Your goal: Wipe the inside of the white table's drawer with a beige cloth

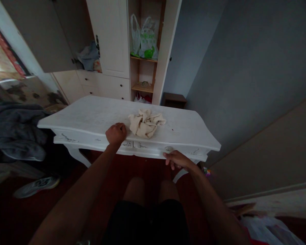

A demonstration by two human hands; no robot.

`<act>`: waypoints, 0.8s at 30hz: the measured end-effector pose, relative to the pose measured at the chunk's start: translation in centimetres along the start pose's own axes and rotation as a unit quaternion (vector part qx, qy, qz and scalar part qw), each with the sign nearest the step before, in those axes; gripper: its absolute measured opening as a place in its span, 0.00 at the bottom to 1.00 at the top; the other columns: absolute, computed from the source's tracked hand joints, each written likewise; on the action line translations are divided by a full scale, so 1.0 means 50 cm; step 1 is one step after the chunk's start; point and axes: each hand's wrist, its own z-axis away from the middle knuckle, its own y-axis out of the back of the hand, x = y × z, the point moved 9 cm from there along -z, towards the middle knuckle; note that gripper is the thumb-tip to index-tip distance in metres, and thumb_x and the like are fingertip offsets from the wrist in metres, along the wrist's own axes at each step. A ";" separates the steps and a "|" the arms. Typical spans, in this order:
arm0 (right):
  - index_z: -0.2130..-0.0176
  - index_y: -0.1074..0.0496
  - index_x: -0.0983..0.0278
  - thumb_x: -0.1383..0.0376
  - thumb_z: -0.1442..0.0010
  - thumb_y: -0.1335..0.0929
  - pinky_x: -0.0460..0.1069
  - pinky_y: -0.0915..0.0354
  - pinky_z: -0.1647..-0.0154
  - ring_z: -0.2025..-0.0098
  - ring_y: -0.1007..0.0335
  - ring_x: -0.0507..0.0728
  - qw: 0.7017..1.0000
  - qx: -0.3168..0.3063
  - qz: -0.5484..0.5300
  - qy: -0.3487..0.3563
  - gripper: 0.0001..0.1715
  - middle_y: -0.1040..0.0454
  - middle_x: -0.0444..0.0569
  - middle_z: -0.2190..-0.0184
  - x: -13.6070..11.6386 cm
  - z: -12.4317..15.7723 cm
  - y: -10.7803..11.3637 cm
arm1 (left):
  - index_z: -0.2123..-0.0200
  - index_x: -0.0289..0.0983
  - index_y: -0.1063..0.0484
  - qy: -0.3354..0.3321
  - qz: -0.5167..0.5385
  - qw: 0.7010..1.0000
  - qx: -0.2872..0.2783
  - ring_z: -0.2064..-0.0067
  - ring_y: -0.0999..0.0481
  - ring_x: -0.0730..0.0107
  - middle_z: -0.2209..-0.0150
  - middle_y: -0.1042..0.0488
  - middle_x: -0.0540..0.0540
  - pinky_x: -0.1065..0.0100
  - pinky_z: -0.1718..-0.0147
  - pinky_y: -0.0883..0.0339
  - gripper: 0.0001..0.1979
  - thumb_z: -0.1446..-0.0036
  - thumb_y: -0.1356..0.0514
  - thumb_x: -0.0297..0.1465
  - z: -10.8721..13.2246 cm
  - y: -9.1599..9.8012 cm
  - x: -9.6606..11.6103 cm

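Note:
My left hand [116, 133] is closed in a fist, resting on the front part of a white table [99, 114] with carved drawer fronts. Nothing shows in its fingers. Just right of the fist lies a crumpled beige cloth [144, 126], apart from both hands. My right hand [177, 159] is at the table's front, just below an oval drawer pull [168, 148]. Its fingers are loosely bent and apart, with nothing visible in them. Whether its thumb touches the drawer front is hard to tell.
Behind the table stands a white wardrobe [112, 37] with open doors and a plastic bag [149, 42] on a shelf. Dark grey fabric [15, 129] is heaped at left, above a shoe [38, 187]. A grey wall [257, 61] and clear plastic bag [267, 231] are at right.

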 end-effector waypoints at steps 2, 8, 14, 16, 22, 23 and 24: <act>0.79 0.27 0.65 0.54 0.46 0.27 0.42 0.61 0.90 0.92 0.51 0.45 0.998 -0.019 0.008 0.060 0.20 0.30 0.45 0.91 -0.079 0.019 -0.007 | 0.62 0.41 0.21 -0.002 0.001 1.000 0.001 0.61 0.22 0.58 0.62 0.20 0.42 0.64 0.68 0.41 0.18 0.39 0.51 0.34 0.000 -0.001 -0.001; 0.63 0.24 0.65 0.63 0.43 0.31 0.45 0.39 0.77 0.77 0.31 0.52 0.962 0.078 0.020 0.262 0.09 0.20 0.48 0.73 -0.318 -0.004 0.023 | 0.63 0.40 0.22 -0.026 0.016 1.000 0.001 0.58 0.22 0.58 0.61 0.20 0.42 0.65 0.66 0.39 0.17 0.38 0.51 0.33 0.002 -0.004 0.001; 0.42 0.34 0.71 0.51 0.47 0.27 0.58 0.38 0.43 0.42 0.35 0.66 0.881 0.229 0.259 0.323 0.41 0.33 0.64 0.43 -0.424 -0.106 0.006 | 0.63 0.40 0.22 -0.031 0.021 0.999 0.011 0.60 0.22 0.59 0.62 0.20 0.42 0.64 0.67 0.40 0.17 0.38 0.52 0.33 0.003 -0.004 0.001; 0.36 0.43 0.72 0.44 0.51 0.27 0.59 0.49 0.34 0.32 0.52 0.70 0.864 0.226 0.342 0.292 0.56 0.48 0.67 0.33 -0.439 -0.142 -0.025 | 0.64 0.40 0.22 -0.031 0.021 0.999 0.014 0.61 0.22 0.59 0.62 0.20 0.42 0.64 0.68 0.40 0.17 0.38 0.52 0.33 0.003 -0.004 0.001; 0.30 0.59 0.72 0.36 0.62 0.26 0.65 0.61 0.31 0.28 0.72 0.75 0.860 0.147 0.465 0.150 0.79 0.69 0.68 0.28 -0.423 -0.244 -0.109 | 0.64 0.39 0.22 -0.046 0.041 0.998 0.014 0.61 0.23 0.59 0.63 0.20 0.41 0.63 0.67 0.41 0.17 0.38 0.52 0.32 0.005 -0.001 0.006; 0.30 0.58 0.70 0.36 0.63 0.26 0.66 0.61 0.32 0.28 0.69 0.76 0.862 0.139 0.470 0.129 0.78 0.66 0.67 0.28 -0.413 -0.257 -0.119 | 0.64 0.39 0.22 -0.044 0.045 0.998 0.013 0.62 0.23 0.59 0.63 0.20 0.41 0.63 0.68 0.41 0.17 0.38 0.51 0.32 0.005 -0.001 0.005; 0.30 0.55 0.68 0.36 0.62 0.26 0.67 0.60 0.33 0.29 0.66 0.77 0.861 0.136 0.476 0.113 0.76 0.63 0.66 0.28 -0.404 -0.268 -0.128 | 0.65 0.39 0.21 -0.040 0.048 0.998 0.012 0.62 0.23 0.59 0.63 0.20 0.41 0.63 0.68 0.42 0.17 0.39 0.51 0.32 0.005 -0.001 0.004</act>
